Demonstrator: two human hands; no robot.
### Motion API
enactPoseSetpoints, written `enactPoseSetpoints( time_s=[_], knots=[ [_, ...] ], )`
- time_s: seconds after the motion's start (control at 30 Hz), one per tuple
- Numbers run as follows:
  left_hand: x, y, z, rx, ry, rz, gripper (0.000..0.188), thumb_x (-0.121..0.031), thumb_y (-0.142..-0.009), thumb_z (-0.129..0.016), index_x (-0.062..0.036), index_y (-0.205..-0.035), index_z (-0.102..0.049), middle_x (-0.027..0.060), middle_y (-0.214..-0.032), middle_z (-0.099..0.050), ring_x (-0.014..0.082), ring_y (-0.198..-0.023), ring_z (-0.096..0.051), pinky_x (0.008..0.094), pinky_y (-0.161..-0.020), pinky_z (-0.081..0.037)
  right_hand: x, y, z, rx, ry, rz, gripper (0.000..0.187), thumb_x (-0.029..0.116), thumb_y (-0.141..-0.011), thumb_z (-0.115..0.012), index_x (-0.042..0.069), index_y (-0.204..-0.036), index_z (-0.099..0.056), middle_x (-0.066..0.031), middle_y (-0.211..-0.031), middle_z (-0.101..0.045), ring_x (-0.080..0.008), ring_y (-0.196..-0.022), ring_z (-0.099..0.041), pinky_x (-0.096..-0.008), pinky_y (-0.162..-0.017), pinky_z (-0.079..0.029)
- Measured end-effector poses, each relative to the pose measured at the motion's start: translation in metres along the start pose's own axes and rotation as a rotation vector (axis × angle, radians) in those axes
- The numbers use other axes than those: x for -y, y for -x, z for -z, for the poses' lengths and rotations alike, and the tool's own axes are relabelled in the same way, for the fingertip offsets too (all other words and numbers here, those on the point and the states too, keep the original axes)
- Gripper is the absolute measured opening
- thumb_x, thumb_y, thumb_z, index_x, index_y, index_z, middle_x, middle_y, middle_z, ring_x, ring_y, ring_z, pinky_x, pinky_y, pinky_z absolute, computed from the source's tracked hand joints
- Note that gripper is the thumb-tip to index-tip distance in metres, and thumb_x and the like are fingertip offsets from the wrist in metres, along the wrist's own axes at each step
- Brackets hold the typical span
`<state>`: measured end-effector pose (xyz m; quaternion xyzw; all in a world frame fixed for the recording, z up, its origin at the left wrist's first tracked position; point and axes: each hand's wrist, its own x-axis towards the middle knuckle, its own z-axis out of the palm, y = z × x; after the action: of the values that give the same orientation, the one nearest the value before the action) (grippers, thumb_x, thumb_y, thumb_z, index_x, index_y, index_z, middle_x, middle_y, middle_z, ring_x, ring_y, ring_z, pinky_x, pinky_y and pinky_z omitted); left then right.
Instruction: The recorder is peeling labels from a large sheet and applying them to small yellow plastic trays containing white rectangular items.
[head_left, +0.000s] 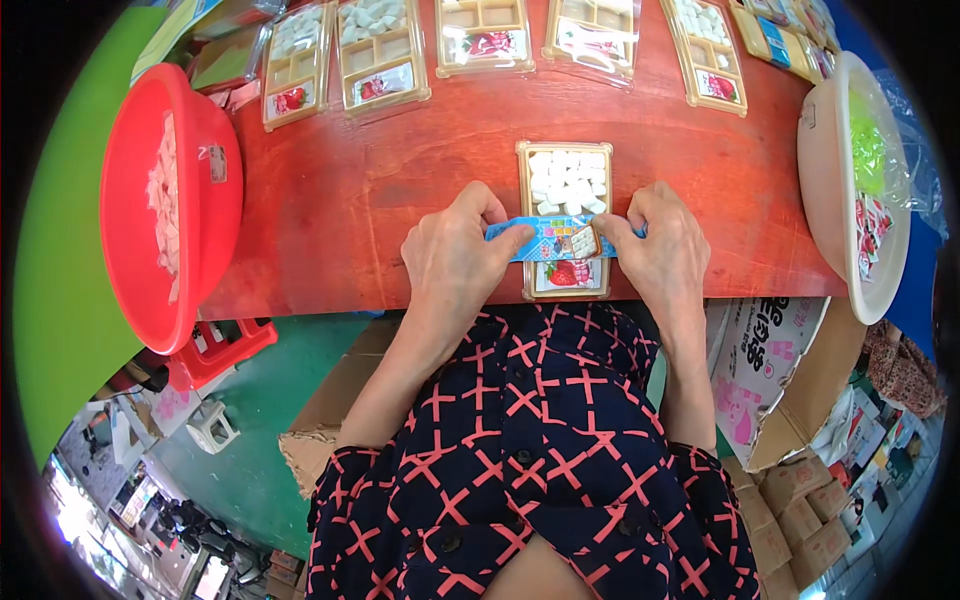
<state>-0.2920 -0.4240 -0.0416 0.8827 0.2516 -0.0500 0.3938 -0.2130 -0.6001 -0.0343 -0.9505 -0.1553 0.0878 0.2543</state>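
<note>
A clear-covered beige tray (524, 180) lies near the table's front edge, straight in front of me. White marshmallow-like pieces (568, 178) fill its far part, and a packet with a strawberry picture (570, 274) lies in the near part. Across the tray's middle runs a blue printed band (548, 240). My left hand (452, 252) pinches the band's left end, thumb on top. At the other end, my right hand (665, 245) grips the band with its thumb pressed down at the tray's right edge. Whether the band goes under the tray is hidden.
Several similar trays (383, 55) line the back of the red table (380, 180). A red basin (215, 230) with pale pink packets stands left. At right, a white basin (822, 200) holds red-and-white packets and a green bag. Below are cardboard boxes (790, 380) and a small stool (212, 426).
</note>
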Motion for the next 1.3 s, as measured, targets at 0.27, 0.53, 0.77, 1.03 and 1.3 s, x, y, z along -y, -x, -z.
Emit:
enactPoseSetpoints(
  time_s=[0.27, 0.53, 0.77, 1.03, 1.3],
  knots=[
    [-0.002, 0.004, 0.002, 0.022, -0.077, -0.07, 0.026, -0.025, -0.07, -0.077, -0.0074, -0.074, -0.058, 0.0072, -0.062, -0.06, 0.0232, -0.056, -0.059, 0.0367, -0.052, -0.042, 0.009, 0.019, 0.003, -0.021, 0.037, -0.015, 0.037, 0.026, -0.076, -0.071, 0.001, -0.065, -0.046, -0.0144, -0.065, -0.052, -0.0355, -0.059, -0.051, -0.0436, -0.054, -0.039],
    [-0.011, 0.023, -0.005, 0.172, -0.148, -0.314, 0.027, -0.024, -0.068, -0.077, -0.0069, -0.075, -0.057, 0.0121, -0.061, -0.059, 0.0299, -0.061, -0.06, 0.0426, -0.054, -0.044, 0.009, 0.073, 0.011, 0.011, -0.01, -0.321, 0.038, 0.023, -0.079, -0.07, -0.001, -0.063, -0.046, -0.0196, -0.06, -0.05, -0.0394, -0.056, -0.05, -0.0444, -0.053, -0.039],
    [-0.014, 0.019, -0.003, 0.239, -0.19, -0.333, 0.028, -0.024, -0.07, -0.076, -0.0061, -0.078, -0.057, 0.0122, -0.062, -0.061, 0.0299, -0.063, -0.061, 0.0422, -0.056, -0.046, -0.004, 0.088, -0.002, -0.019, -0.168, -0.396, 0.041, 0.021, -0.082, -0.069, -0.002, -0.061, -0.043, -0.0144, -0.05, -0.044, -0.0276, -0.046, -0.043, -0.038, -0.048, -0.036],
    [-0.007, 0.021, -0.008, 0.179, -0.174, -0.373, 0.029, -0.026, -0.069, -0.077, -0.0064, -0.079, -0.057, 0.012, -0.063, -0.061, 0.0299, -0.064, -0.062, 0.0438, -0.057, -0.045, -0.024, 0.102, -0.029, -0.123, -1.159, -0.588, 0.042, 0.002, -0.082, -0.066, 0.012, -0.06, -0.032, 0.0046, -0.06, -0.041, -0.0031, -0.057, -0.033, -0.0215, -0.051, -0.029],
    [-0.017, 0.028, 0.002, -0.036, -0.015, -0.319, 0.035, -0.023, -0.067, -0.08, -0.0078, -0.088, -0.056, 0.0125, -0.084, -0.058, 0.0299, -0.081, -0.057, 0.0413, -0.07, -0.043, -0.02, 0.089, -0.016, -0.165, -1.264, -0.281, 0.045, -0.002, -0.079, -0.065, 0.013, -0.06, -0.027, 0.0057, -0.061, -0.037, -0.0022, -0.059, -0.031, -0.02, -0.053, -0.028]
  ],
)
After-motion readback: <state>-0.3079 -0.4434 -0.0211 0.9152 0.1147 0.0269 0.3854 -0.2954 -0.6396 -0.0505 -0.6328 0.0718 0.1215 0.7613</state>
